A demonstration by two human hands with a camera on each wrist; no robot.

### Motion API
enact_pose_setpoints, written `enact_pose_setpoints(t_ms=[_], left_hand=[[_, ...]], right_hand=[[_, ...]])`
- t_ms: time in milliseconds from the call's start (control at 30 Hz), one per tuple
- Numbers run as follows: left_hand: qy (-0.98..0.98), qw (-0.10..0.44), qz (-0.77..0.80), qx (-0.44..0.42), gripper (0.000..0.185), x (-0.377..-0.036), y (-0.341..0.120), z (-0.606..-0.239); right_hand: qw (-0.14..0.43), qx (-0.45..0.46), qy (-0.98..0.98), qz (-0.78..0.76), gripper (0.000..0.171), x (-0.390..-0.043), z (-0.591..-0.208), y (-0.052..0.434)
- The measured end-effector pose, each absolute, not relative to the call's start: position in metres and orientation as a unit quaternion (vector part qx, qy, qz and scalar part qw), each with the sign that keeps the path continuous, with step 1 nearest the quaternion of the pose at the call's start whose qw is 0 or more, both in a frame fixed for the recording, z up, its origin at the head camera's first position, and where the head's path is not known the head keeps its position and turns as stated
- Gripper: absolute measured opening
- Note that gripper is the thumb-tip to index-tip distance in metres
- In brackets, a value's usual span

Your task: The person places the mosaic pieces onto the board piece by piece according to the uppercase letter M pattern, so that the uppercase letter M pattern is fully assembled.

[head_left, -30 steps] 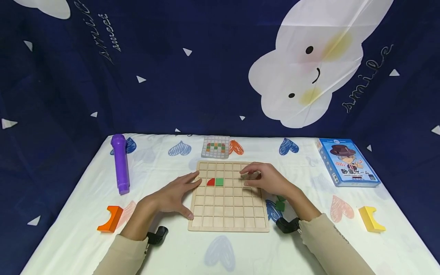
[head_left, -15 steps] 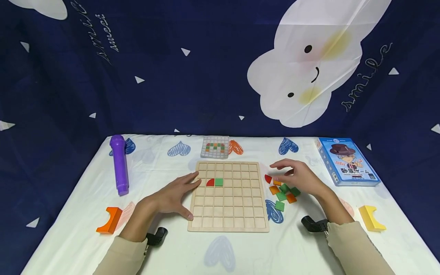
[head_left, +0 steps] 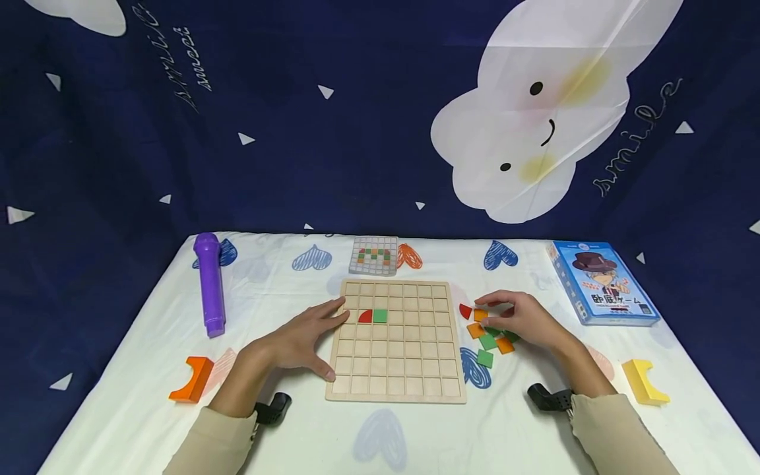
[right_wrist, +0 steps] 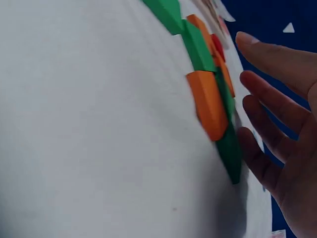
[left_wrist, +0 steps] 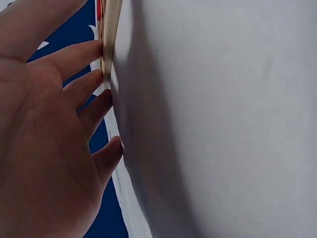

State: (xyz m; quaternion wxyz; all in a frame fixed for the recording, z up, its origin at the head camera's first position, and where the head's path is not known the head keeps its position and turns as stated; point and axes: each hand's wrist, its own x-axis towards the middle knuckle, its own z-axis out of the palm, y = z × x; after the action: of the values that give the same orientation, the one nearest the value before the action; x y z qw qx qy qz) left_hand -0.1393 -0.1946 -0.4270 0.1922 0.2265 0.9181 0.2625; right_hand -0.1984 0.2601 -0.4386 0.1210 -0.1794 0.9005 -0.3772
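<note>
A wooden grid board (head_left: pixel 395 369) lies mid-table with a red quarter-round tile (head_left: pixel 365 316) and a green square tile (head_left: pixel 380 315) in its second row. My left hand (head_left: pixel 299 338) lies flat and open against the board's left edge (left_wrist: pixel 110 29), fingers straight. My right hand (head_left: pixel 518 319) hovers low over a heap of orange, green and red tiles (head_left: pixel 488 340) to the right of the board, its fingers (right_wrist: pixel 270 106) loosely extended over them and holding nothing that I can see. An orange tile (right_wrist: pixel 208 104) and green tiles (right_wrist: pixel 198 47) show close up.
A small pattern card (head_left: pixel 373 255) lies behind the board. A purple marker (head_left: pixel 209 284) and an orange arch block (head_left: pixel 192 379) are at the left. A blue game box (head_left: pixel 605 284) and a yellow arch block (head_left: pixel 644 381) are at the right.
My right hand left the board's upper right, moved right to the tile heap and has dropped lower over it. The left hand has stayed put.
</note>
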Motion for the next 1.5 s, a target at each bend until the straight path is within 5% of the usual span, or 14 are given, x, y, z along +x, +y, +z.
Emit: enact_pose_setpoints(t_ms=[1500], left_hand=[[0.921,0.191,0.255,0.225,0.118,-0.1389,-0.1936,-0.4274]], right_hand=[[0.084,-0.180,0.914,-0.354,0.018,-0.1969,-0.4481,0.2523]])
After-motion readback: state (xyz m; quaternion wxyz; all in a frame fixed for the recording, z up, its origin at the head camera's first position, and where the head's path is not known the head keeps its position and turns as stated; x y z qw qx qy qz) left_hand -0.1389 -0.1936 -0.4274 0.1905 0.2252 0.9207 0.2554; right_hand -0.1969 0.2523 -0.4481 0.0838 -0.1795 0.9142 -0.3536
